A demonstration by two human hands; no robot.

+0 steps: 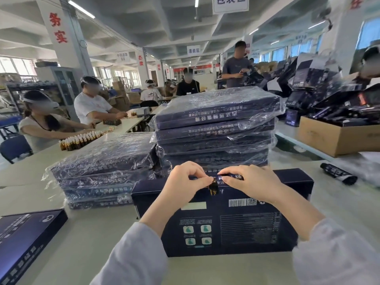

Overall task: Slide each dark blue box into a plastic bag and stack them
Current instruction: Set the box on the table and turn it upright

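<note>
While both hands (218,183) pinch a small dark seal together, the flat dark blue cardboard box (226,223) lies crosswise beneath them.

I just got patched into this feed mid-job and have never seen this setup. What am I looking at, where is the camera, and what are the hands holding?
There is no machine here: a person works with bare hands, and the single camera sits on their head, looking forward and down. The left hand and right hand pinch a small dark seal sticker at the far edge of an unbagged dark blue box on the table. Behind it stand a tall stack of bagged boxes and a lower stack. Another unbagged box lies at the left, a cardboard carton at the right.
</note>
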